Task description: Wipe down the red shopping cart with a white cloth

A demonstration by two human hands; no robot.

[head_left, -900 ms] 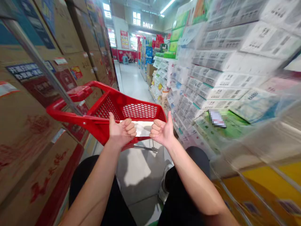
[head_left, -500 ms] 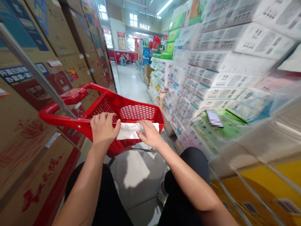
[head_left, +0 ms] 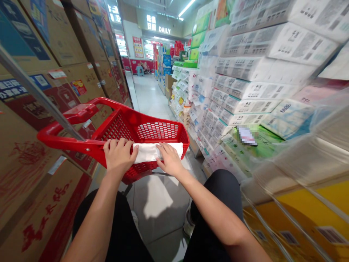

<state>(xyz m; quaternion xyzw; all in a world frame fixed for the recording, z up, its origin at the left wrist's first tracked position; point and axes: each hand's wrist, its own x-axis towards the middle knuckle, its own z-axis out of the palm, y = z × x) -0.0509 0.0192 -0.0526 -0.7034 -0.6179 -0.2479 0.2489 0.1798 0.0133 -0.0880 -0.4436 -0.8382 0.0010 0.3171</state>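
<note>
A red plastic shopping cart basket (head_left: 152, 127) stands in front of me in a shop aisle. A white cloth (head_left: 148, 152) is draped over its near rim. My left hand (head_left: 118, 155) lies palm down on the rim and on the cloth's left end. Palm down too, my right hand (head_left: 169, 159) presses on the cloth further right. The basket's red handle (head_left: 68, 122) sticks out to the left. My legs in dark trousers show below.
Stacked cardboard boxes (head_left: 38, 109) wall the left side, close to the cart's handle. Wrapped packs of tissue paper (head_left: 245, 87) are piled high on the right. The pale floor of the aisle (head_left: 147, 94) runs ahead toward a far shop front with a "DAILY" sign (head_left: 164, 30).
My hands were curled palm up at the near rim. They turned over and now lie flat on the white cloth, which is spread along the rim.
</note>
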